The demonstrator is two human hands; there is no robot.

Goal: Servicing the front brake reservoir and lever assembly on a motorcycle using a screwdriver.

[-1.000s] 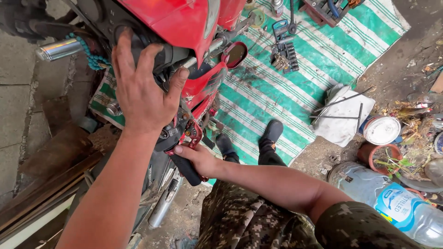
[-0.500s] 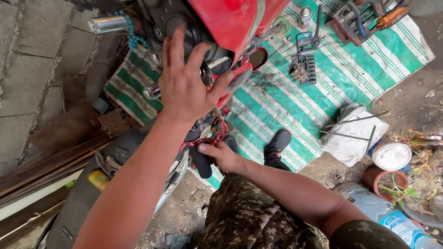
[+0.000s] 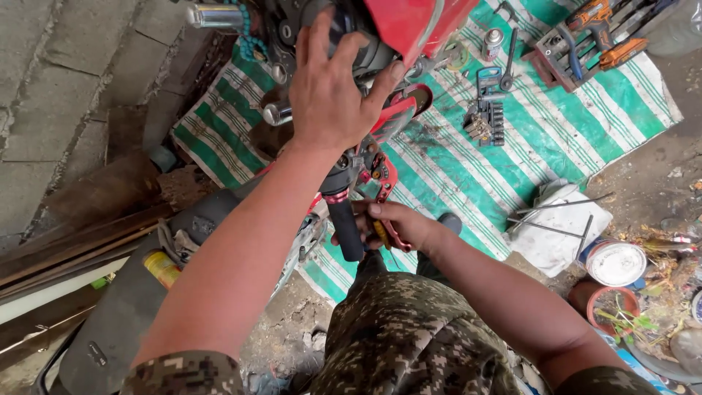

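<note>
Change: since a second ago the view has swung right, more of the striped mat showing; both hands keep their places.
Right hand (image 3: 395, 227): clenched round the black handlebar grip (image 3: 346, 228), steadying it.
Left hand (image 3: 333, 91): spread flat, released, bracing the red motorcycle (image 3: 409, 25).
Beyond: socket set (image 3: 485, 121) on striped mat (image 3: 556, 132).

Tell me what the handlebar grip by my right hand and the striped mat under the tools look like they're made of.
The handlebar grip looks like matte black rubber, dull with no shine. The striped mat looks like thin woven plastic tarp in green and white, creased and slightly glossy, though the weave is too fine to confirm.
</note>
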